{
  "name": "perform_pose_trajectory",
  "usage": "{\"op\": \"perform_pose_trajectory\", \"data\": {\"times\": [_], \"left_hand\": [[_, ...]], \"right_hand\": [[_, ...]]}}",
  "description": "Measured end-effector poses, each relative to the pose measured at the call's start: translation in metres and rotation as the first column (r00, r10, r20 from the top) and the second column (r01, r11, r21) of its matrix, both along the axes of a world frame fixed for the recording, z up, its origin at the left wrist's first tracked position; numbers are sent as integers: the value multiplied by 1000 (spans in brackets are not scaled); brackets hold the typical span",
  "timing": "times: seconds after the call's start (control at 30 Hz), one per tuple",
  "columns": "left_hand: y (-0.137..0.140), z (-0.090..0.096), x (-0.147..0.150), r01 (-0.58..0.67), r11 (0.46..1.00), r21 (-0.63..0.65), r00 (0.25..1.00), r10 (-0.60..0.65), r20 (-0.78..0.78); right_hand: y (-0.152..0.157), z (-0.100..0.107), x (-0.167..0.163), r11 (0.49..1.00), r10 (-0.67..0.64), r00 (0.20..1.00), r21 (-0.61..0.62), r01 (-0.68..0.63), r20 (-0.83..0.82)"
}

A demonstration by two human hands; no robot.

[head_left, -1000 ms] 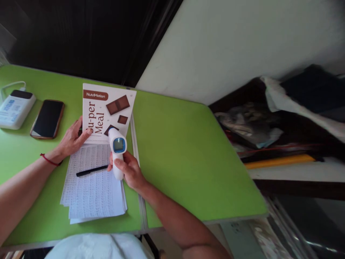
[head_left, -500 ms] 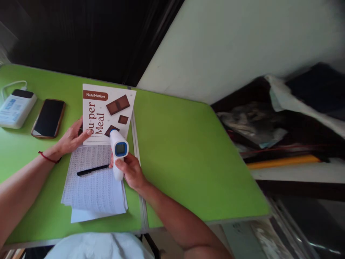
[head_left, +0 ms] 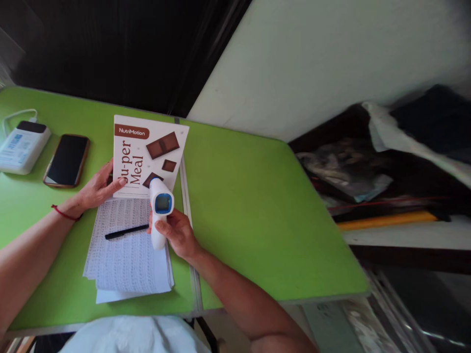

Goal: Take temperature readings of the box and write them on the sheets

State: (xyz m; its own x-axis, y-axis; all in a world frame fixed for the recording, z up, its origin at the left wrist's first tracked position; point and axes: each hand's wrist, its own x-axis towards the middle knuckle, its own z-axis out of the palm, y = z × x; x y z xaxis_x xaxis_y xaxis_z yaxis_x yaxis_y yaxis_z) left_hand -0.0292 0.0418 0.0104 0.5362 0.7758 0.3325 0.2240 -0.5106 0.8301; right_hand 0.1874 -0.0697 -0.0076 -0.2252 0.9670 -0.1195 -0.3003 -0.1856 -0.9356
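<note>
My left hand (head_left: 98,187) grips the lower left edge of a white NutriMotion box (head_left: 132,147), thumb on its front and the other fingers behind it. Brown chocolate pieces are printed on the box, which faces me. In my right hand (head_left: 180,233) is a white infrared thermometer (head_left: 158,235) with a blue-rimmed screen, its fingers wrapped round the handle. The thermometer's front end overlaps the box's lower edge in view; I cannot tell whether they touch. Below lie printed sheets of paper (head_left: 128,267), with a black pen (head_left: 125,232) across them.
A phone (head_left: 66,161) lies left of the box. Beyond it sits a white power bank (head_left: 22,149) with a cable. The green table (head_left: 265,220) meets a pale wall at the back right. Past its right edge is a cluttered shelf (head_left: 353,166).
The box has tilted slightly, its right side shifting a little to the right. My right hand has lowered the thermometer slightly, and its screen is turned a bit. My left hand keeps its hold.
</note>
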Motion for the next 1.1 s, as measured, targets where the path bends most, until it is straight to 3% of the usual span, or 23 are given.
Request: {"op": "perform_pose_trajectory", "data": {"times": [0.4, 0.77, 1.1], "left_hand": [[0, -2, -3, -21, 1000, -5, 1000, 21, -21], [0, -3, -2, 8, 991, -137, 998, 2, 70], [-1, 0, 0, 9, 993, -114, 999, -3, 52]], "right_hand": [[0, 2, 1, 1000, -5, 1000, -9, 6, 10], [0, 0, 0, 1000, -3, 999, -7, 3, 32], [0, -1, 0, 1000, 4, 1000, -1, -4, 28]]}}
